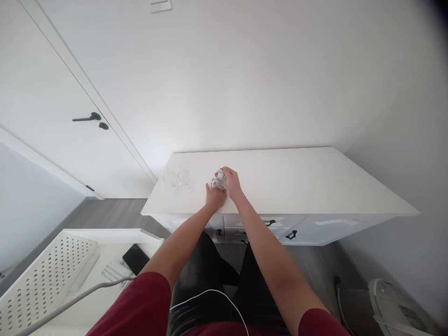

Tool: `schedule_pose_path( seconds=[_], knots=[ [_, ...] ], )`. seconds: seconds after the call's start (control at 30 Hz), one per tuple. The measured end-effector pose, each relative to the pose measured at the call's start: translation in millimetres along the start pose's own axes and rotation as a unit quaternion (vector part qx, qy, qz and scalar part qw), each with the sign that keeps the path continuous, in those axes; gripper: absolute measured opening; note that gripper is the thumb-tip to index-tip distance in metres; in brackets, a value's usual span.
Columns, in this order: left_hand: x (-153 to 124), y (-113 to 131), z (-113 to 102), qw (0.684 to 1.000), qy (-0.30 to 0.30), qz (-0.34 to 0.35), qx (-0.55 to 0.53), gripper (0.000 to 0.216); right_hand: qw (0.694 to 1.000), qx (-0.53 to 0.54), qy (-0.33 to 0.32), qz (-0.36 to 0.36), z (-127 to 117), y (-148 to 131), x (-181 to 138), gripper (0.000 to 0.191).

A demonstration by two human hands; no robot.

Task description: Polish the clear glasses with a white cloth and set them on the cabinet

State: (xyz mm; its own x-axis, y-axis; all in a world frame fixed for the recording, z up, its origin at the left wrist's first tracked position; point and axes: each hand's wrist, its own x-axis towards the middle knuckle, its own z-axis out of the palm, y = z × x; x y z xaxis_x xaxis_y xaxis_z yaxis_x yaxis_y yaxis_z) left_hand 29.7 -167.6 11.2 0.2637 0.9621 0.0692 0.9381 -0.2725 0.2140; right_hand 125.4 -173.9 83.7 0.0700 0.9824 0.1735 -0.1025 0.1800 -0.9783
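Left hand (216,197) and right hand (232,181) clasp glassware (221,182) over a white cabinet (297,184) by the wall (245,84).

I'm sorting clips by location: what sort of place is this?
Probably a room in a home: a white cabinet with drawers stands against a plain wall, a door with a black handle is at the left, and the floor looks like grey wood.

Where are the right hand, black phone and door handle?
Right hand (232,181): head view, back of the hand.
Black phone (136,259): head view, its flat top.
Door handle (86,119): head view, its lever.
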Motion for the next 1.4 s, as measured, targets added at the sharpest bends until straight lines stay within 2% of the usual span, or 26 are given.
schedule_pose_path(
  seconds=[0.07, 0.17, 0.23, 0.3, 0.37, 0.47, 0.5, 0.6, 0.8, 0.93, 1.03, 1.13, 1.23, 1.3, 1.33, 1.4],
  knots=[
    [-0.6, -0.5, 0.1, 1.000, 0.000, 0.004, 0.003, 0.061, 0.992, -0.053, 0.100, -0.056, 2.5, 6.0, -9.3, 0.037],
    [-0.6, -1.6, 3.0, 1.000, 0.007, 0.005, 0.001, 0.059, 0.953, -0.100, 0.268, -0.098, -1.7, 17.1, -23.4, 0.042],
    [0.0, -2.4, 5.7, 1.000, 0.015, 0.001, -0.004, 0.059, 0.942, -0.095, 0.311, -0.082, -9.4, 26.3, -31.7, 0.044],
    [0.2, -3.3, 7.7, 1.000, 0.017, -0.005, -0.006, 0.059, 0.958, -0.093, 0.266, -0.062, -17.7, 35.7, -38.6, 0.043],
    [-0.3, -4.1, 8.4, 1.000, 0.016, -0.005, -0.008, 0.060, 0.978, -0.100, 0.172, -0.060, -23.1, 44.2, -42.7, 0.041],
    [-1.6, -5.7, 8.2, 1.000, 0.018, 0.010, -0.016, 0.066, 0.981, -0.152, 0.085, -0.085, -23.4, 55.0, -40.7, 0.059],
    [-1.8, -6.1, 8.2, 1.000, 0.019, 0.016, -0.018, 0.069, 0.977, -0.178, 0.075, -0.091, -22.2, 58.4, -38.0, 0.063],
    [-1.9, -6.9, 8.4, 0.999, 0.017, 0.021, -0.018, 0.075, 0.969, -0.223, 0.078, -0.076, -19.3, 69.8, -27.1, 0.058],
    [-3.0, -6.7, 6.7, 1.000, 0.001, 0.020, -0.016, 0.071, 0.965, -0.252, 0.065, -0.038, -23.3, 90.8, -15.3, 0.055],
    [-5.2, -5.7, 0.1, 0.999, 0.003, 0.008, -0.042, 0.061, 0.968, -0.241, 0.048, -0.055, -23.1, 91.1, -14.3, 0.048],
    [-13.5, -4.9, -7.4, 0.994, 0.034, -0.015, -0.104, 0.055, 0.969, -0.237, 0.015, -0.065, -21.5, 86.1, -16.4, 0.042],
    [-43.5, -7.6, -20.1, 0.977, 0.073, -0.018, -0.200, 0.057, 0.970, -0.230, 0.012, -0.074, -23.1, 83.5, -21.6, 0.041],
    [-106.3, -19.0, -44.2, 0.934, 0.157, 0.057, -0.316, 0.048, 0.973, -0.207, 0.066, -0.077, -27.7, 85.8, -25.7, 0.038],
    [-162.6, -35.8, -65.9, 0.888, 0.269, 0.056, -0.368, 0.035, 0.973, -0.205, 0.071, -0.073, -29.6, 88.3, -26.8, 0.037],
    [-192.0, -48.3, -76.6, 0.862, 0.333, 0.031, -0.380, 0.029, 0.972, -0.215, 0.067, -0.072, -29.6, 89.1, -27.3, 0.036],
    [-246.5, -82.1, -92.9, 0.804, 0.456, -0.072, -0.374, 0.026, 0.960, -0.260, 0.053, -0.087, -27.7, 89.2, -28.5, 0.032]
  ],
)
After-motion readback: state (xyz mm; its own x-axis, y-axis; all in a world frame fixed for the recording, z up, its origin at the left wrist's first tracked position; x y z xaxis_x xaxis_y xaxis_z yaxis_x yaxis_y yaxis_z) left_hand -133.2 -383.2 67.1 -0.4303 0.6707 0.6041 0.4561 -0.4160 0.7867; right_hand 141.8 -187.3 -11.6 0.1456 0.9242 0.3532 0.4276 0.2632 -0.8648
